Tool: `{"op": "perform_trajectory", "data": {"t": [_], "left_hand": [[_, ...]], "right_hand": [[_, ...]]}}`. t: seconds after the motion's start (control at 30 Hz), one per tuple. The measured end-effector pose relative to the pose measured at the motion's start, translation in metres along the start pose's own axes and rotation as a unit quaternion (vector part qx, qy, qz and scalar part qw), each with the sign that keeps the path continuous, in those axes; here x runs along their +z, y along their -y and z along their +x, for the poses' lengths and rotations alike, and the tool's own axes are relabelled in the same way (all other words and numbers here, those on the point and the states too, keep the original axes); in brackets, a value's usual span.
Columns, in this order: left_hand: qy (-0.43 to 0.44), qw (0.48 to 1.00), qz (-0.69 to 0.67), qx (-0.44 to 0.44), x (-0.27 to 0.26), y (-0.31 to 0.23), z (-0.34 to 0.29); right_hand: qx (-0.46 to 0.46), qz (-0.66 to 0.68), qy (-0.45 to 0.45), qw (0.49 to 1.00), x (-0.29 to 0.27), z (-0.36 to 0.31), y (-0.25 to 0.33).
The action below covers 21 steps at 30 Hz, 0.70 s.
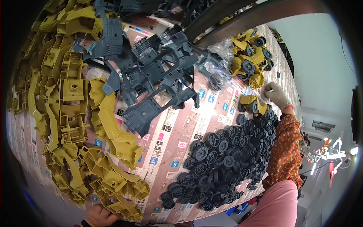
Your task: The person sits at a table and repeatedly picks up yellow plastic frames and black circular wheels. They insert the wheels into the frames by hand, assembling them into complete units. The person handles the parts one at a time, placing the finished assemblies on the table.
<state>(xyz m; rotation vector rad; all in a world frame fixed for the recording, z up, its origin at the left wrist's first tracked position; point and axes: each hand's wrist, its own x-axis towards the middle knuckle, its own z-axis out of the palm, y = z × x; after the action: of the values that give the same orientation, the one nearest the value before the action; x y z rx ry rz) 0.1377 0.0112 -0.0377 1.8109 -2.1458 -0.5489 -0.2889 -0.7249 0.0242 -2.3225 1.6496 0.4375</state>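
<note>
A finished heap of assembled yellow toy trucks with black wheels (251, 56) is lying at about two o'clock on the cardboard-covered table (211, 113), five or six of them as far as the tangle lets me count; one more yellow toy truck body with a wheel fitted (250, 104) is sitting at three o'clock, just beside the gloved hand of a co-worker (276, 95) in an orange patterned sleeve, whose fingers are curling loosely over the table edge, so that truck is looking part-built; judging from the stock, most of the work is remaining; the loose black plastic wheels (223, 159) are spreading in a wide pile from four to five o'clock, far too many to count, well over fifty; the dark grey plastic chassis frames (151, 72) are piling at twelve o'clock, roughly ten to fifteen, with a clear plastic bag (221, 56) touching their right side; the olive-yellow moulded body shells (72, 94) are running from ten round to seven o'clock, dozens of them, overlapping; the person's own left hand (99, 216) is showing at six o'clock, fingers clenching the lowest yellow shell (121, 206) at the table's near edge; the right hand is not appearing, only a pink sleeve (276, 206) at five o'clock
</note>
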Motion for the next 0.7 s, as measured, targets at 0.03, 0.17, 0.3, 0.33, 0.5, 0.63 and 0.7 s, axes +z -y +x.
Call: {"op": "perform_trajectory", "data": {"t": [0.03, 0.17, 0.3, 0.33, 0.5, 0.63, 0.7], "left_hand": [[-0.022, 1.0, -0.005, 0.005, -0.005, -0.003, 0.01], [-0.007, 1.0, -0.007, 0.006, -0.008, 0.001, 0.012], [0.035, 0.999, -0.017, -0.021, 0.01, 0.002, -0.012], [0.041, 0.998, -0.032, -0.045, 0.024, -0.002, -0.03], [0.026, 0.999, 0.036, 0.015, -0.02, -0.004, 0.02], [-0.021, 0.999, 0.019, 0.024, -0.021, -0.002, 0.024], [-0.043, 0.999, 0.02, 0.024, -0.013, 0.0, 0.018]], "right_hand": [[0.003, 0.022, 0.032, 0.999, -0.002, -0.017, 0.009], [0.001, 0.058, 0.05, 0.997, 0.008, -0.09, 0.025], [-0.069, 0.053, 0.033, 0.996, 0.032, -0.162, 0.034], [-0.077, 0.059, 0.037, 0.995, 0.034, -0.174, 0.034], [0.045, 0.044, -0.012, 0.998, 0.004, -0.202, 0.081], [-0.041, 0.036, -0.137, 0.989, 0.013, -0.179, 0.124], [-0.028, -0.02, -0.042, 0.999, 0.016, -0.164, 0.134]]}}
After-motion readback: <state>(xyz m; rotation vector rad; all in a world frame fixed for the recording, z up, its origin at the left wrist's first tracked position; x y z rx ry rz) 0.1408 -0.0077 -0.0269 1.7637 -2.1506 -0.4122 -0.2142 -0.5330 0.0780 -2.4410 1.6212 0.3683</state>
